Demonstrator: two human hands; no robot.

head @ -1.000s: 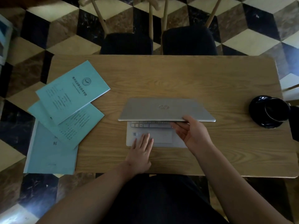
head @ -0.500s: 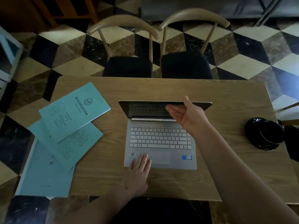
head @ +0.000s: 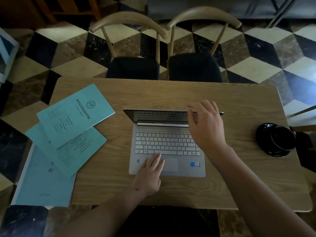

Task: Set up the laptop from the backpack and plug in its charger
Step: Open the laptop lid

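Note:
The silver laptop (head: 166, 147) lies on the wooden table (head: 239, 168) in front of me. Its lid is raised and its dark screen (head: 160, 116) reflects the keyboard. My left hand (head: 148, 177) lies flat on the palm rest, its fingers beside the touchpad. My right hand (head: 206, 124) hovers palm down over the right part of the lid's top edge. Its fingers are loosely spread and the thumb hangs in front of the screen. No backpack or charger is in view.
Three teal booklets (head: 68, 134) are fanned over the table's left edge. A black cup on a saucer (head: 277, 140) stands at the right edge. Two wooden chairs with dark seats (head: 133, 67) (head: 195, 67) face me across the table.
The lid went from nearly closed to upright. My right hand turned from palm up under the lid edge to palm down over it. My left hand stayed on the palm rest.

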